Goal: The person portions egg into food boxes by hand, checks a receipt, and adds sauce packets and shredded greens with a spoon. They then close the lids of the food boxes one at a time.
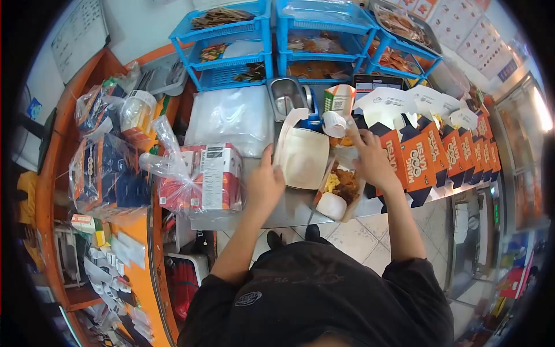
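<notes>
My left hand (266, 185) is at the left edge of an open paper food box (306, 159), its thumb and fingers closed on the upright side flap. That box has a pale, bare inside. My right hand (373, 159) has its fingers apart over the right side of the work surface, beside a small white cup (334, 124). Under and below it stands a filled food box (341, 191) with a white rice mound, yellow egg and browned fried pieces. Another portion of fried food (341, 141) is partly hidden by the cup and the fingers.
Orange printed meal boxes (420, 162) line the right side. A bagged red box (202, 176) and clear plastic bags (229, 121) are on the left. Behind are blue tiered baskets (315, 56), a metal container (286, 99), a green-and-white carton (339, 99) and a tablet (378, 84).
</notes>
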